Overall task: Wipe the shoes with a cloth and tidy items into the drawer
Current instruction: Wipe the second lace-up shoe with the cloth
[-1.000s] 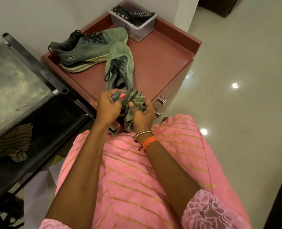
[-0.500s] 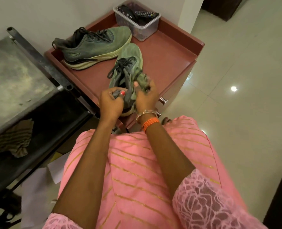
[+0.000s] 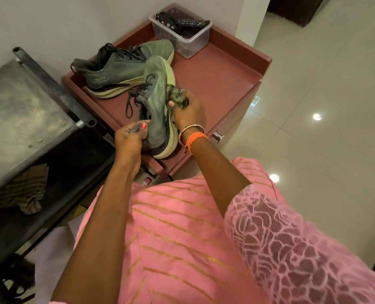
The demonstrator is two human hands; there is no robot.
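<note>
The right hand (image 3: 187, 110), its fingers bunched tight round the cloth (image 3: 177, 96), has moved from the heel up the shoe's (image 3: 158, 106) side, so wiping is well underway. The left hand (image 3: 130, 138) pinches the heel, steadying it on the worktop (image 3: 221, 84). The second shoe (image 3: 120, 69) lies beyond both.

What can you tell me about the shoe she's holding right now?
The held shoe is a dusty green sneaker with dark laces and a thick pale sole edged in black. It is tilted on its side, toe pointing away, over the red-brown cabinet top. The left hand grips its heel end; the right hand presses a bunched cloth against its side. Its toe appears to meet the second shoe.
</note>
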